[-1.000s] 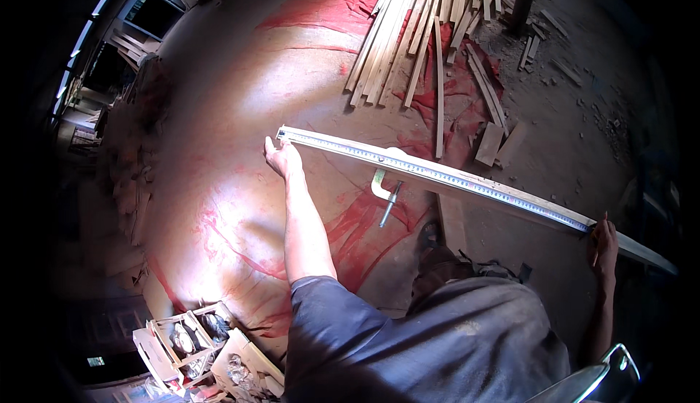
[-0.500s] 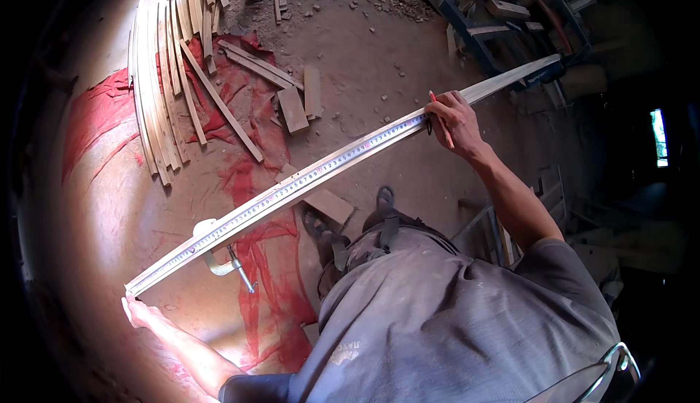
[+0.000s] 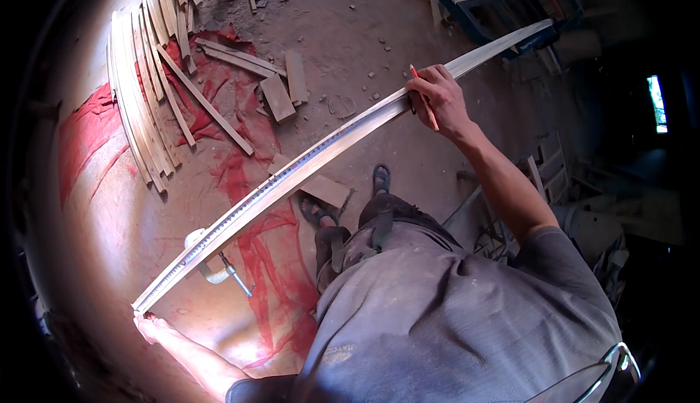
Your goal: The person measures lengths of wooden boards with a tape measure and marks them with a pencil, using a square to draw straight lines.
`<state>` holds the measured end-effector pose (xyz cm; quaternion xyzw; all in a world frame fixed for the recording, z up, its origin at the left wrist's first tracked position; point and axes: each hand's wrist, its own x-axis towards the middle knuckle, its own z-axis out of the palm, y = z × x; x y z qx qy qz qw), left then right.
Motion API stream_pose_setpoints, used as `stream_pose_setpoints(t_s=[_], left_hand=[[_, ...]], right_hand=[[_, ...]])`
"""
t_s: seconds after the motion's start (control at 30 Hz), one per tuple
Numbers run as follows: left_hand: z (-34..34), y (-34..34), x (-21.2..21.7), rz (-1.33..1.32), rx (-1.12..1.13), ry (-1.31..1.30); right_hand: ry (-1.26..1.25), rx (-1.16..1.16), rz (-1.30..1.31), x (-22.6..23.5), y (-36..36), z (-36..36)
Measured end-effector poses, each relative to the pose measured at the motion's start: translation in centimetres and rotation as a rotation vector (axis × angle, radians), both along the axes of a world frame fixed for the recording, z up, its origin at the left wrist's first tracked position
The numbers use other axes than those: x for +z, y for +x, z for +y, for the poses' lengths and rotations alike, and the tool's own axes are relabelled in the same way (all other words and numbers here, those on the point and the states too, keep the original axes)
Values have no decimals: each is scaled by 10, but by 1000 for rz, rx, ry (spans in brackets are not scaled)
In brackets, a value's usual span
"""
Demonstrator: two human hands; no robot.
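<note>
A long pale wood strip (image 3: 485,54) runs slantwise from the lower left to the upper right. Along it lies the stretched blade of a tape measure (image 3: 302,163). At the near-left end, my left hand (image 3: 152,328) has its fingers closed on the tape's end against the wood. My right hand (image 3: 442,101) is wrapped over the strip and tape farther up, with a red pencil (image 3: 434,118) in its fingers. The tape's case is hidden under that hand. A metal clamp (image 3: 216,274) sits on the strip near its left end, its screw handle pointing down.
Several wood strips (image 3: 138,89) lie on a red cloth (image 3: 91,129) at the upper left. Short boards (image 3: 278,98) rest beside them. A blue frame (image 3: 467,20) stands under the strip's far end. My sandalled feet are below the middle, next to another board (image 3: 324,190).
The view has shifted, so the strip and floor items sit elsewhere in the picture. Both hands keep their places on the strip, and the pencil stays in my right hand.
</note>
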<state>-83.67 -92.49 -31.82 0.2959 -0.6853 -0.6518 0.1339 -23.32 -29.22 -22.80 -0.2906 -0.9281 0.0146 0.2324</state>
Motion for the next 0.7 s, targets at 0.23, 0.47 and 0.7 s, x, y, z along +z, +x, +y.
stream_pose_setpoints(t_s=[0.23,0.47,0.7], left_hand=[[-12,-11,-11,7,-84,3],[-18,-15,-13,8,-101,-1],[18,37,12,-87,-50,-100]], right_hand=[[4,-13,7,1,1,-2],[-23,-11,-23,5,1,-2],[-106,36,-63,5,5,2]])
